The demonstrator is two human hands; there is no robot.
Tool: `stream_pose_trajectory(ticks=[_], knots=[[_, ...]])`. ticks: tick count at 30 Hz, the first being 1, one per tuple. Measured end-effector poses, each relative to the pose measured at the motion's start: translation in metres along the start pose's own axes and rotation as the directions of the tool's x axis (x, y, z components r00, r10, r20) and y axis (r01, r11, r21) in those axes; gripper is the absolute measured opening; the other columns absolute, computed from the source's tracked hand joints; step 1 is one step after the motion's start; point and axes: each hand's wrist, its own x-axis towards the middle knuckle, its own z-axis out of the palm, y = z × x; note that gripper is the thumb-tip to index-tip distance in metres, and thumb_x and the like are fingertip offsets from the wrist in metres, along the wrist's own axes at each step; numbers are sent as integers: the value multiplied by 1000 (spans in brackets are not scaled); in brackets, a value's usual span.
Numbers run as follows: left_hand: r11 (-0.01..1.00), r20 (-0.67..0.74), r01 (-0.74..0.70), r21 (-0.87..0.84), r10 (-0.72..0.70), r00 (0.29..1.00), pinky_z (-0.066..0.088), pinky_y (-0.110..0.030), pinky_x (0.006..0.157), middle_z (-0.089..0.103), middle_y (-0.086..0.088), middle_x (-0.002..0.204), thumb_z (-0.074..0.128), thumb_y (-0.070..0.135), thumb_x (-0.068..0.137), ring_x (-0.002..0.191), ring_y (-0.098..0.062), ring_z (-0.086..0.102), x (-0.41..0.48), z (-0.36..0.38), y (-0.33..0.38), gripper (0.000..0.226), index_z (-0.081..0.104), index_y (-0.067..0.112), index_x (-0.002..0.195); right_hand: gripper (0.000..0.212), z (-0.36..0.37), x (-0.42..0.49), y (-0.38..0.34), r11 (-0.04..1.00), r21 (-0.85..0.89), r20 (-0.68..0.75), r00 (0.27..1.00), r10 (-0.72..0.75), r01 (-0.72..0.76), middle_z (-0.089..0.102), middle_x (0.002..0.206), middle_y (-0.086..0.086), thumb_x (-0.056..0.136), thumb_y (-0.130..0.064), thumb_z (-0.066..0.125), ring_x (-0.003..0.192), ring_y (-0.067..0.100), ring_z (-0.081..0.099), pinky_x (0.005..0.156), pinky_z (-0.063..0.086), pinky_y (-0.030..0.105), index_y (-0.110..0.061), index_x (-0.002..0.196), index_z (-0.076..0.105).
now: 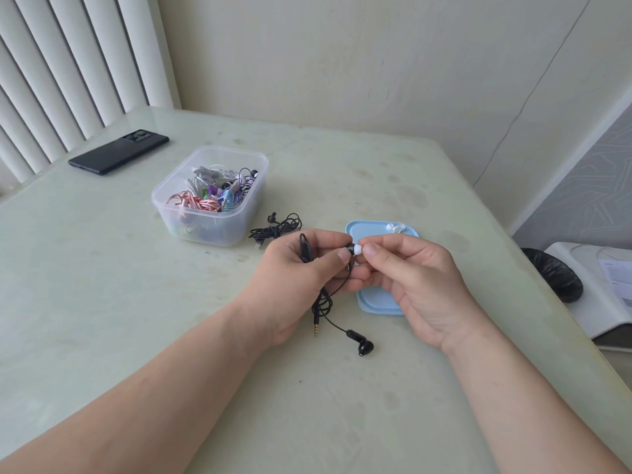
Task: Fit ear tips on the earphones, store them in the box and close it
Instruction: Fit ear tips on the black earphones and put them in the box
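Gripped black earbud (349,250) in left hand (307,265), pinched white ear tip (357,249) onto it with right hand (410,275), mid-frame. Judged next: seating it squarely, then bare earbud (363,347) at lower centre.

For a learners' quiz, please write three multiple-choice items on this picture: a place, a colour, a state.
1. Where do the spare ear tips lie? A on a chair; B on the blue lid; C on the floor.
2. What colour is the ear tip pinched by the right hand? A white; B black; C red.
3. How is the clear box? A open; B closed; C overturned.
B: they sit at the lid's far edge. A: white against the black earbud. A: its top is uncovered.
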Motion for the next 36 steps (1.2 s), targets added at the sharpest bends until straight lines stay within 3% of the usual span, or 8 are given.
stream_pose_trajectory(ticks=[5,9,13,18,23,29,32,36], knots=[[1000,19,3,14,-3,1000,62,-34,76,73,-34,107,58,-4,101,94,-38,78,0,-1,0,17,65,-5,117,30,6,-4,-1,998,-68,-48,999,-5,2,73,89,23,74,-20,84,79,33,69,92,57,59,-2,96,77],[998,-20,-24,-51,23,1000,63,-34,78,72,-25,101,54,-6,103,88,-29,78,2,-1,1,23,64,0,122,12,10,-17,-20,947,-314,-95,990,-101,67,77,76,3,84,-16,82,68,13,71,68,57,28,-8,90,75],[996,-51,-30,-84,26,998,62,-35,85,68,-12,90,49,-7,104,95,-30,78,4,-2,2,32,66,7,127,33,8,-33,-43,689,-725,64,995,76,-6,67,67,-1,63,-42,94,58,4,54,58,45,18,-20,73,71],[991,-84,-7,-136,-4,996,62,-38,92,67,-14,91,49,-7,104,102,-36,77,1,-1,4,29,69,3,122,37,14,-40,-39,411,-911,165,934,318,21,57,70,-14,58,-51,94,56,-1,48,57,43,22,-35,84,74],[996,-83,-20,-88,13,996,63,-38,82,73,-9,83,70,6,96,93,-36,77,-2,4,4,13,72,3,109,11,12,-41,-39,518,-854,199,955,221,58,71,75,-9,78,-34,84,62,7,61,60,51,25,-32,80,73],[999,-32,-20,29,21,999,59,-32,71,73,-20,100,71,2,95,82,-30,76,-2,-2,1,11,71,-2,105,15,8,-36,-43,806,-589,152,971,184,-60,73,72,7,80,-11,86,66,23,72,61,60,35,-15,89,74],[983,8,-49,175,48,999,55,-30,65,72,-16,92,69,2,96,72,-23,73,-3,-2,-1,8,75,3,102,23,3,-30,-42,891,-442,64,987,146,-103,72,73,14,76,-9,88,63,28,69,61,58,37,-7,89,69],[954,113,-100,282,70,991,54,-36,67,76,-20,89,61,10,103,68,-28,70,-5,2,0,16,77,5,102,10,-2,-24,-33,936,-340,-15,996,88,-88,69,73,10,85,-18,81,63,23,63,60,56,37,-9,87,77]])
